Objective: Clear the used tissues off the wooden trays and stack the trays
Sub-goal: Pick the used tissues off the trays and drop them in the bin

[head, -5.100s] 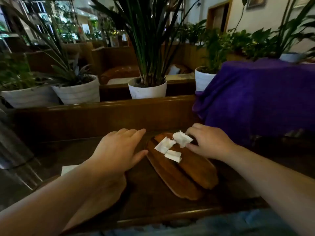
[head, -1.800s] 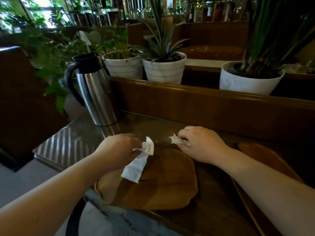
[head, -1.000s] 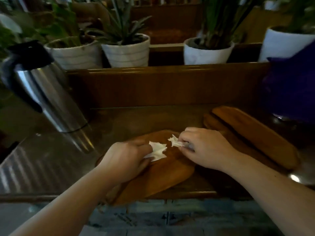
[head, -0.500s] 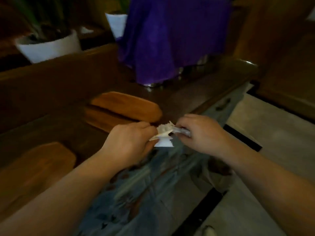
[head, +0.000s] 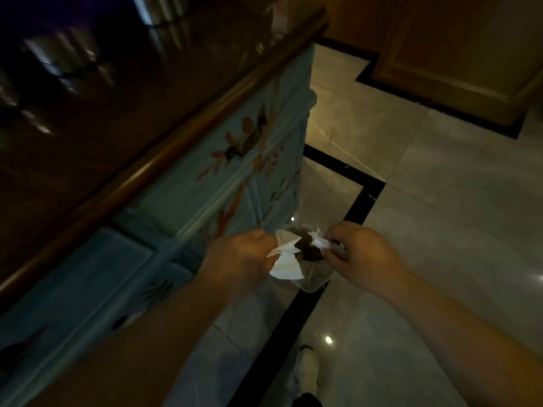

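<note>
Just below the centre of the frame, the left hand [head: 241, 257] pinches a folded white tissue [head: 284, 259] and the right hand [head: 360, 257] a smaller crumpled tissue [head: 321, 242], both seemingly light, limp and tearable, best held by fingertips over the clear-lined bin [head: 313, 279].

Dim marble floor [head: 440, 201], black inlay; blue painted cabinet [head: 223, 183] left.

Glossy tiled floor [head: 440, 201], paper tissues [head: 286, 261]
</note>
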Motion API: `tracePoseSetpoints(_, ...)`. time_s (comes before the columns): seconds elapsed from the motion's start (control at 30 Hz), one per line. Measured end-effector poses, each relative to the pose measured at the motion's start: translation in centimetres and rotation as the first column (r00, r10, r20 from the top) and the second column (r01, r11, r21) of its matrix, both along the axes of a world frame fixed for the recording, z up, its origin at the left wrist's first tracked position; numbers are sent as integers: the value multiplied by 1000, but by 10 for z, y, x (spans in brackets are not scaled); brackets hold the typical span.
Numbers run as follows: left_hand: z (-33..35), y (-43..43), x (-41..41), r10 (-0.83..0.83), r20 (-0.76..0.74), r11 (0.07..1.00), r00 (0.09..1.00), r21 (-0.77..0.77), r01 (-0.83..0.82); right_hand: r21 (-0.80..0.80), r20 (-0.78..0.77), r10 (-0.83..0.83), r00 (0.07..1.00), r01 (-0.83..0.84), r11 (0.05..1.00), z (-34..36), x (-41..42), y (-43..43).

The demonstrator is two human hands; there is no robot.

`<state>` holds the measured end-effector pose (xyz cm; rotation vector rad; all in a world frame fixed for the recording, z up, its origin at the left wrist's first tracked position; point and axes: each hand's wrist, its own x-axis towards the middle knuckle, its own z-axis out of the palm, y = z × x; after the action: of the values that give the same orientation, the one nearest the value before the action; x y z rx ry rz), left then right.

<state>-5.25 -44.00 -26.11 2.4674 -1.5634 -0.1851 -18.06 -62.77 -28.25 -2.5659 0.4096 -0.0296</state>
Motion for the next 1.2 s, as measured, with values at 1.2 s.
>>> tracePoseSetpoints(1.2, -500, -190, 90, 88, -146, 904, 985, 427, -17, 28, -320, 17, 947, -9, 1000, -484, 93, -144)
